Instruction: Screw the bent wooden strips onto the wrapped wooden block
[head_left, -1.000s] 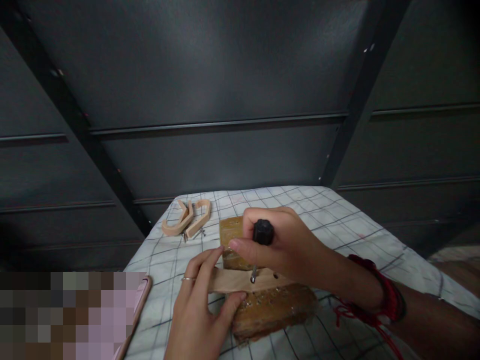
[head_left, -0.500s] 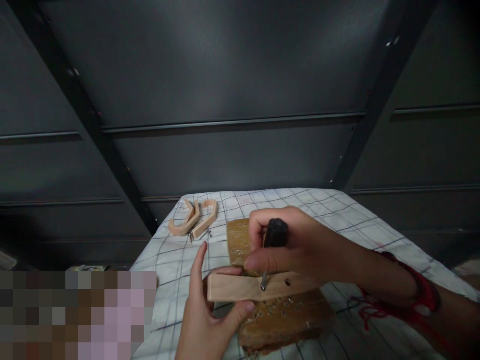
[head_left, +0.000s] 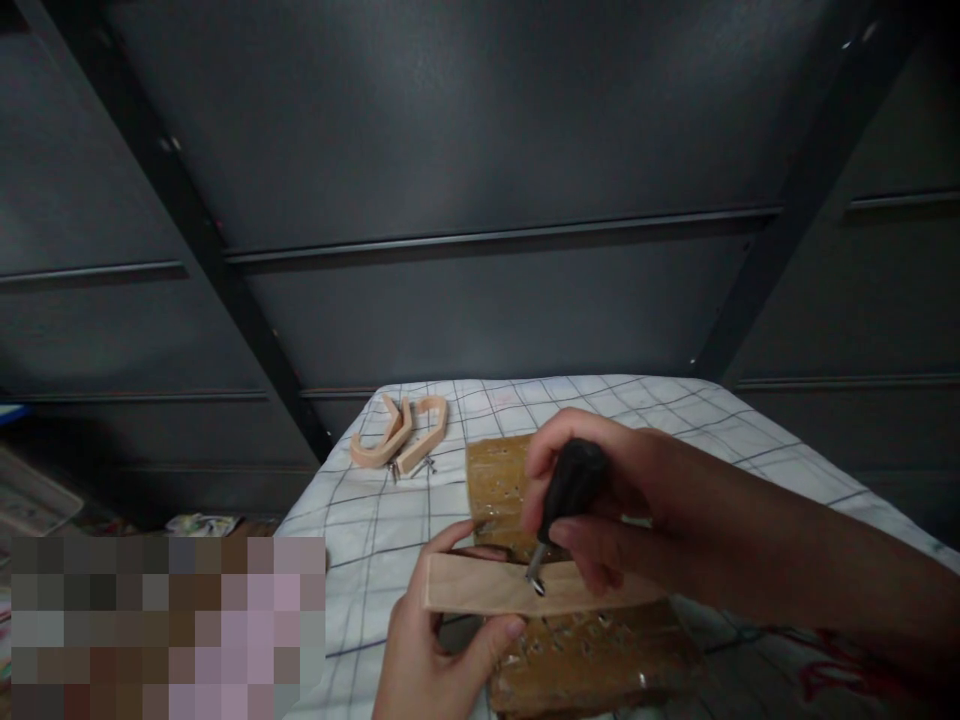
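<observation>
My left hand [head_left: 450, 620] grips the left end of a pale wooden bar [head_left: 480, 583], thumb along its near edge and fingers behind it. The bar lies across a block wrapped in brown tape [head_left: 585, 660], whose top is dotted with small holes. In my right hand [head_left: 600, 500] is a screwdriver [head_left: 574, 485] with a black handle. It leans, and its metal tip meets the bar at what looks like a screw or hole; which one, I cannot tell. My right hand hides part of the bar's right side.
Curved wooden hooks [head_left: 382, 445] lie at the back left of the checked cloth [head_left: 352, 560], with several screws [head_left: 429, 465] beside them. Dark metal panels [head_left: 480, 320] rise behind the table. A blurred-out patch covers the lower left.
The screwdriver has gone from near upright to leaning, its handle tipped to the right, as my right hand turned. My left fingers have closed in on the bar. The view has shifted slightly.
</observation>
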